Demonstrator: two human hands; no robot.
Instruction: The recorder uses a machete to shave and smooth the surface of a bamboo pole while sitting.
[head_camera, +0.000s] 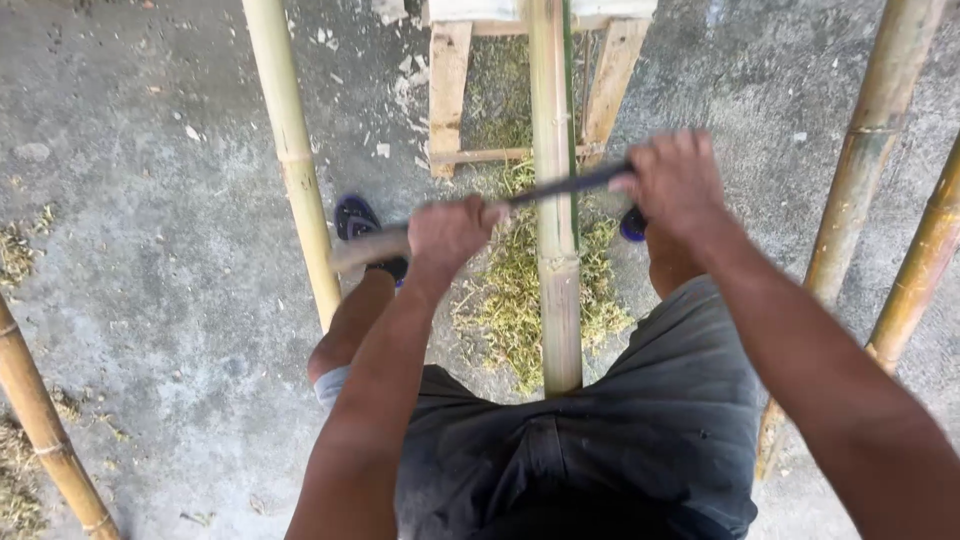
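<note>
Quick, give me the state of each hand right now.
Left hand: closed around the wooden handle of the blade.
Right hand: closed on the blade's far end, across the bamboo pole.

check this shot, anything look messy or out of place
Mostly the shavings: a greenish heap of scrapings lies on the concrete floor under the bamboo pole, where the left hand and right hand hold a blade across it.
</note>
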